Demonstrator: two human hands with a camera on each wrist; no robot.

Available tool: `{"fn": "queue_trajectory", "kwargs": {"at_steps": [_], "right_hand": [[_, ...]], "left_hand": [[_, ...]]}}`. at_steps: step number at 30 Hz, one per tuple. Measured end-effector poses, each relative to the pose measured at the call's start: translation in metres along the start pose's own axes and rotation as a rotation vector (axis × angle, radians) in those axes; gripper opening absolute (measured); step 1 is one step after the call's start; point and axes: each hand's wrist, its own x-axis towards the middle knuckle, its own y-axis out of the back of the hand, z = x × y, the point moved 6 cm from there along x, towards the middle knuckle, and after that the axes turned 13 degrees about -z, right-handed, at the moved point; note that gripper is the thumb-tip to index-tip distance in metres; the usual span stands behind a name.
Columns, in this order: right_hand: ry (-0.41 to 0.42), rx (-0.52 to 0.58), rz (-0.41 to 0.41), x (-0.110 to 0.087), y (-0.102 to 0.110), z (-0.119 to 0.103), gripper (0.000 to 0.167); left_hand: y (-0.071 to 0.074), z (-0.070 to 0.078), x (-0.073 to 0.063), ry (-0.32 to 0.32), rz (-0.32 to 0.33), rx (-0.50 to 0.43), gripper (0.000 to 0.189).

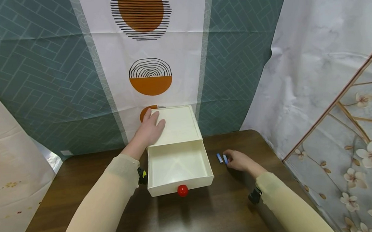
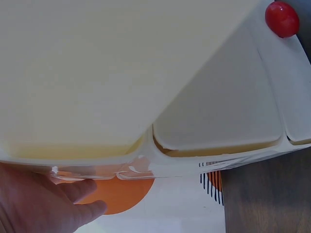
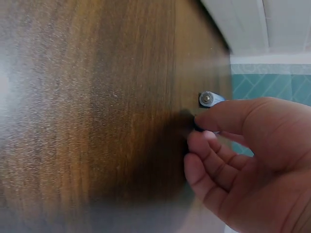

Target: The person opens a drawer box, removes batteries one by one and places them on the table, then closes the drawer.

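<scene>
A white box (image 1: 177, 125) stands against the wall end of the table with its drawer (image 1: 164, 189) pulled out, and nothing shows inside. A round red knob (image 1: 182, 191) sits on the drawer front. My left hand (image 1: 149, 129) rests on the box's top near its left edge, fingers loosely spread. To the right of the box, my right hand (image 1: 238, 161) pinches a blue battery (image 1: 225, 159) between thumb and fingers at the table surface. Beside it lies a second blue battery (image 1: 219, 158), whose silver end (image 3: 207, 98) faces the right wrist camera.
The dark wooden table (image 1: 186, 218) extends around the box and toward the front. Behind it hangs a patterned cloth (image 1: 235, 107) in teal and white. A pale flowered curtain (image 1: 327, 124) borders the right side, and another light cloth (image 1: 12, 163) the left.
</scene>
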Motion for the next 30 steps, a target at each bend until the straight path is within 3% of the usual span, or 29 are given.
{"fn": "queue_trajectory", "kwargs": {"at_steps": [30], "right_hand": [[-0.044,-0.053,-0.009,0.015,-0.001,-0.006,0.065]], "left_hand": [[0.001,0.0,0.0,0.006,0.004,-0.005,0.073]]}}
